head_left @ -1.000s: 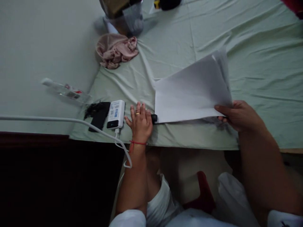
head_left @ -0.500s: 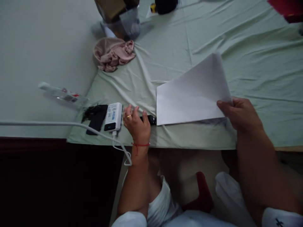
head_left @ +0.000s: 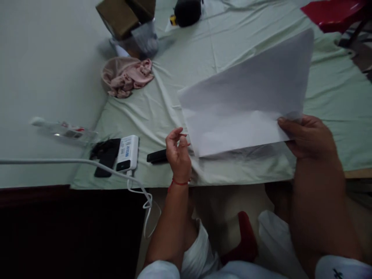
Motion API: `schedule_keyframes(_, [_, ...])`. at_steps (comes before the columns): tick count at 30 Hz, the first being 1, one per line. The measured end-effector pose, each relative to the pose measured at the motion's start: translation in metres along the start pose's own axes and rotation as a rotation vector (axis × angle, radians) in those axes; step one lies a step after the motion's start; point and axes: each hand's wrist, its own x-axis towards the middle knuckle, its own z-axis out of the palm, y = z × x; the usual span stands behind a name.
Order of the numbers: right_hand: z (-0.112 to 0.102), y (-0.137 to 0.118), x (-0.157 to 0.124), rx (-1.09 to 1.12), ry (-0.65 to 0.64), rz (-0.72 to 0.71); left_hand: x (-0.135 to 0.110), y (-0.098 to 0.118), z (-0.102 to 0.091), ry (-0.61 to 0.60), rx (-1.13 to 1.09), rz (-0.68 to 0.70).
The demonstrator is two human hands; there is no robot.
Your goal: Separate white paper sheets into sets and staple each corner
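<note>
White paper sheets (head_left: pixel 247 97) are held up at a tilt over the bed-like surface, their far right corner raised. My right hand (head_left: pixel 312 135) pinches them at the lower right edge, thumb on top and fingers underneath. By the left edge of the paper is my left hand (head_left: pixel 178 155), fingers loosely spread and curved; whether its fingertips touch the edge I cannot tell. A slim black object (head_left: pixel 157 155), perhaps a stapler, lies on the cloth just left of this hand, its right end hidden behind the hand.
On the left lie a white power bank (head_left: pixel 128 153) with a cable, a black phone-like slab (head_left: pixel 107 164) and a clear bottle (head_left: pixel 69 131). Farther back are a pink cloth (head_left: pixel 128 77), a cardboard box (head_left: pixel 119 17) and a black pouch (head_left: pixel 187 11). A red chair (head_left: pixel 334 15) stands at the far right.
The paper has risen and tilted up on its right side with my right hand. My left hand has moved right, off the black object, toward the paper's left edge. The camera view has shifted.
</note>
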Motion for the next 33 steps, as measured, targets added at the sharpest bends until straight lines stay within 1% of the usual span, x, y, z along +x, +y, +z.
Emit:
schedule_keyframes(2, [-0.003, -0.001, 0.001, 0.033, -0.004, 0.004, 0.001, -0.001, 0.006, -0.045, -0.121, -0.15])
schedule_keyframes(4, [-0.005, 0.0, 0.003, 0.049, -0.014, 0.002, 0.001, 0.0, 0.011, -0.125, -0.191, -0.275])
schedule_keyframes(6, [-0.008, 0.002, 0.006, 0.051, -0.025, -0.004, 0.0, 0.0, 0.015, -0.207, -0.201, -0.327])
schedule_keyframes(8, [-0.01, 0.006, 0.01, 0.035, -0.019, -0.049, -0.001, -0.001, 0.018, -0.234, -0.183, -0.321])
schedule_keyframes(12, [-0.014, 0.013, 0.016, -0.133, 0.037, -0.159, 0.0, -0.008, 0.022, -0.145, -0.149, -0.291])
schedule_keyframes(14, [-0.016, 0.016, 0.018, -0.197, 0.065, -0.167, 0.0, -0.009, 0.025, -0.094, -0.149, -0.321])
schedule_keyframes(16, [-0.018, 0.02, 0.022, -0.199, 0.081, -0.19, 0.0, -0.008, 0.028, -0.072, -0.192, -0.38])
schedule_keyframes(17, [-0.02, 0.022, 0.024, -0.188, 0.09, -0.208, 0.0, -0.007, 0.029, -0.088, -0.226, -0.413])
schedule_keyframes(19, [-0.023, 0.026, 0.029, -0.168, 0.114, -0.243, 0.0, -0.004, 0.031, -0.157, -0.288, -0.474])
schedule_keyframes(21, [-0.026, 0.029, 0.032, -0.149, 0.133, -0.263, 0.0, -0.003, 0.031, -0.198, -0.306, -0.509])
schedule_keyframes(26, [-0.024, 0.03, 0.033, -0.084, 0.142, -0.25, 0.0, -0.005, 0.031, -0.09, -0.274, -0.521])
schedule_keyframes(28, [-0.022, 0.028, 0.031, -0.071, 0.146, -0.253, 0.0, -0.004, 0.03, -0.11, -0.315, -0.532])
schedule_keyframes(30, [-0.021, 0.026, 0.03, -0.05, 0.17, -0.274, 0.001, -0.003, 0.028, -0.171, -0.353, -0.529])
schedule_keyframes(32, [-0.021, 0.025, 0.03, -0.024, 0.195, -0.291, 0.001, -0.002, 0.026, -0.211, -0.353, -0.514])
schedule_keyframes(33, [-0.022, 0.025, 0.03, -0.009, 0.203, -0.294, 0.001, -0.002, 0.025, -0.209, -0.338, -0.509])
